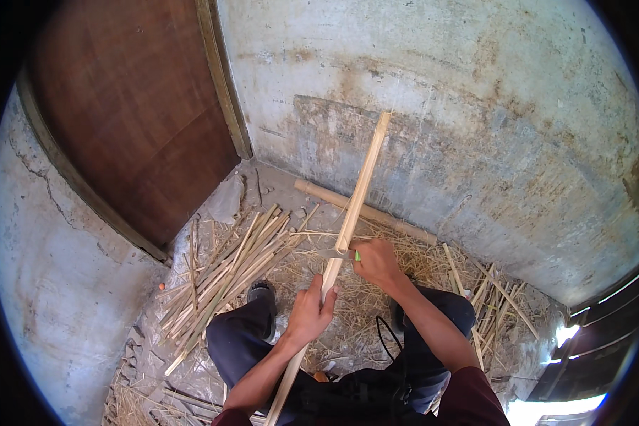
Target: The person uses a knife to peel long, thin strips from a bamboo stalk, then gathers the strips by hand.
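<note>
A long, pale split bamboo strip (363,181) slants from my lap up toward the wall. My left hand (310,312) is closed around its lower part. In my right hand (378,263) is a knife (331,253) whose handle shows a bit of green. Its blade lies across the strip, touching it a little above my left hand. Most of the handle is hidden by my fingers. The strip's lower end passes between my legs and out of the picture at the bottom edge.
Cut bamboo sticks (238,266) lie piled to my left, with more sticks (500,298) at the right. A bamboo pole (397,218) rests along the foot of the stained wall (440,85). Shavings (358,319) litter the floor. A brown door (131,106) stands at the far left.
</note>
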Demonstrator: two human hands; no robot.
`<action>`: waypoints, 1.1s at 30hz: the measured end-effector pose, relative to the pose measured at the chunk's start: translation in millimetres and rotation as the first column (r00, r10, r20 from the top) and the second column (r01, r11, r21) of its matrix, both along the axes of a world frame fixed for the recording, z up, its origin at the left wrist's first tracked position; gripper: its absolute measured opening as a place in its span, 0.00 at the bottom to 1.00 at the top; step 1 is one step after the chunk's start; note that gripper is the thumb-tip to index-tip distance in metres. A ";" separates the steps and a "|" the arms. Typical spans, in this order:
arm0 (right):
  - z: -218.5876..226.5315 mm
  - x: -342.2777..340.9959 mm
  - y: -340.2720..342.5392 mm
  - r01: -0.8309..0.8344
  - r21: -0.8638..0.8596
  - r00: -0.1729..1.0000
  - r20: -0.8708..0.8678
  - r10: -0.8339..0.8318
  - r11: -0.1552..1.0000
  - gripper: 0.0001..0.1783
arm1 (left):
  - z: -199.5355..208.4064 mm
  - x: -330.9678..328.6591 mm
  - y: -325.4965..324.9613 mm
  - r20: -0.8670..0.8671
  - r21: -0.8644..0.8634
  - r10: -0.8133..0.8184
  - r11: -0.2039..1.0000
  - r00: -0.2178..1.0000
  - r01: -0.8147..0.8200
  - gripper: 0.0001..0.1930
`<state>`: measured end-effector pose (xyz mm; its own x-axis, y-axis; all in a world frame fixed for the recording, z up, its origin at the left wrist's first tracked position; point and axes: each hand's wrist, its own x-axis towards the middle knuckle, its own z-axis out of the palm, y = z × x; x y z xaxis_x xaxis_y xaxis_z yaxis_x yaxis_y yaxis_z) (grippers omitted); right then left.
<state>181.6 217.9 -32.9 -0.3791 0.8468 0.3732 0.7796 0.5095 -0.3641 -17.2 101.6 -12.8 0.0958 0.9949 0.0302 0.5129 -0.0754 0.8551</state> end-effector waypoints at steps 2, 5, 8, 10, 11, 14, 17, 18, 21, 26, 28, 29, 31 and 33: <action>-6.6 -1.2 3.3 -0.017 -0.002 1.000 0.009 0.017 1.000 0.07 | -5.3 0.4 -2.4 -0.055 0.215 0.005 0.977 0.998 0.007 0.13; -5.7 -1.2 4.2 0.031 0.027 0.998 0.052 -0.032 0.999 0.06 | 3.4 -3.2 -1.2 -0.080 0.142 -0.027 0.989 0.996 0.038 0.14; 0.6 -1.1 4.2 0.044 0.045 0.998 0.046 -0.046 0.998 0.06 | 5.4 -3.0 -2.2 -0.075 0.173 -0.017 0.985 0.997 0.030 0.14; -0.5 -1.5 7.2 0.055 0.045 0.998 0.040 -0.057 0.997 0.07 | 4.0 -3.1 -1.8 -0.086 0.193 -0.010 0.981 0.996 0.026 0.14; -0.8 -1.3 8.7 0.067 0.045 0.997 0.033 -0.068 0.997 0.07 | 3.8 -3.0 -1.4 -0.098 0.213 -0.002 0.977 0.995 0.023 0.14; 0.8 -6.6 9.9 0.127 0.094 0.990 0.047 -0.132 0.987 0.06 | 7.1 -5.7 0.8 -0.067 0.137 -0.015 0.990 0.998 0.024 0.14; -2.7 20.4 40.2 0.316 0.145 0.948 -0.097 -0.304 0.938 0.06 | 5.4 -3.3 -0.9 -0.055 0.097 -0.045 0.994 0.997 0.050 0.14; -4.1 45.2 60.8 0.471 0.097 0.880 -0.119 -0.460 0.877 0.07 | -0.8 0.2 -4.9 -0.051 0.103 -0.053 0.993 0.997 0.058 0.14; 11.3 92.9 86.3 0.604 0.043 0.794 -0.130 -0.595 0.796 0.09 | -16.3 5.9 -17.5 -0.044 0.099 -0.191 0.976 0.981 0.194 0.13; 5.7 102.8 81.0 0.503 0.008 0.854 -0.161 -0.495 0.865 0.10 | -3.4 2.5 -12.6 0.053 -0.062 -0.176 0.982 0.983 0.179 0.13; 4.8 105.9 81.5 0.343 -0.172 0.859 -0.339 -0.383 0.923 0.10 | -13.0 2.6 -6.4 0.116 -0.012 -0.155 0.988 0.981 0.157 0.13; 11.2 98.9 77.9 0.330 -0.172 0.863 -0.343 -0.370 0.928 0.10 | -21.1 -1.4 -2.9 0.113 -0.011 -0.141 0.990 0.984 0.143 0.13; 24.8 92.4 60.7 0.095 -0.334 0.854 -0.456 -0.249 0.938 0.11 | -29.4 -7.1 1.8 0.231 -0.073 -0.117 0.988 0.966 0.137 0.15; 37.6 91.3 48.4 0.013 -0.396 0.800 -0.546 -0.247 0.918 0.13 | -24.7 -9.5 4.9 0.244 -0.130 -0.108 0.981 0.964 0.143 0.16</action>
